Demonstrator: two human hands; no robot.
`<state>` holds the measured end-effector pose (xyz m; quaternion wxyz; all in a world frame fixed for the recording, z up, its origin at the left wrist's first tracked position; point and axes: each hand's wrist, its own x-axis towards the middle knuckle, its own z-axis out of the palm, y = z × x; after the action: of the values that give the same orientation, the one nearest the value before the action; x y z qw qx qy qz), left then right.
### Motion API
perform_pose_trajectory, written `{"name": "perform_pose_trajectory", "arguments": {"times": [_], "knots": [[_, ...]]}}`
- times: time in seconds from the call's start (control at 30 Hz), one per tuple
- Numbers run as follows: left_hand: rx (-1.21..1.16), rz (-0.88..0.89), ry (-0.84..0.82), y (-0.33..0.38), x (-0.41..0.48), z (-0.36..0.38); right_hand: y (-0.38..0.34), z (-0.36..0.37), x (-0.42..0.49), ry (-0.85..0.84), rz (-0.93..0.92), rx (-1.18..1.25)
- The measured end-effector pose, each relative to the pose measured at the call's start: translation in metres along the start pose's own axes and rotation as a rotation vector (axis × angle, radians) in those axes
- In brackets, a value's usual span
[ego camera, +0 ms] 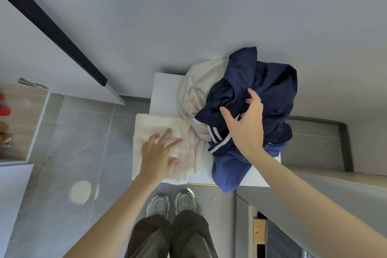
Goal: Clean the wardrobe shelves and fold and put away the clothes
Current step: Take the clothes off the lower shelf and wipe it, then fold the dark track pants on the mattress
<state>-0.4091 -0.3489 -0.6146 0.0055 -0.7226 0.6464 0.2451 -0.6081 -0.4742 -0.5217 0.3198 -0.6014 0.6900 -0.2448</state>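
Observation:
A folded cream garment (155, 125) lies on the left part of a white surface (163, 90). My left hand (157, 153) rests flat on it with fingers spread. To its right sits a crumpled cream garment (199, 90) with a grey print. A heap of navy clothing (268, 90) with white stripes lies partly over it, and a lighter blue piece (228, 174) hangs off the front edge. My right hand (245, 121) is over the navy heap with fingers spread and slightly bent, touching the fabric.
Grey tiled floor (83, 142) lies to the left, with a pale round spot (80, 191). A wooden compartment (23, 115) with red items stands at far left. A grey cabinet edge (314, 190) runs along the right. My feet (171, 203) stand before the white surface.

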Motion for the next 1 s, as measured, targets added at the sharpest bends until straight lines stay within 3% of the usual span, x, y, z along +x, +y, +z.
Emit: {"name": "perform_pose_trajectory", "arguments": {"times": [0.1,0.23,0.3,0.5,0.67,1.0], "knots": [[0.006,-0.103,-0.036,0.013,0.009,-0.004,0.001,0.004,0.022,-0.016,0.117,-0.044],[-0.046,-0.116,-0.304,0.013,0.02,-0.025,-0.01,-0.013,0.027,0.035,0.0,0.034],[-0.114,-0.125,-0.35,0.015,0.019,-0.044,-0.02,-0.03,0.021,0.084,-0.036,0.062],[-0.37,0.025,-0.045,0.049,0.005,-0.12,-0.063,-0.1,-0.005,0.239,-0.045,0.079],[-0.46,0.207,0.087,0.119,-0.007,-0.208,-0.106,-0.17,-0.039,0.288,-0.148,0.065],[-0.379,0.714,0.108,0.228,-0.06,-0.34,-0.184,-0.296,-0.14,0.398,-0.354,-0.04]]}}
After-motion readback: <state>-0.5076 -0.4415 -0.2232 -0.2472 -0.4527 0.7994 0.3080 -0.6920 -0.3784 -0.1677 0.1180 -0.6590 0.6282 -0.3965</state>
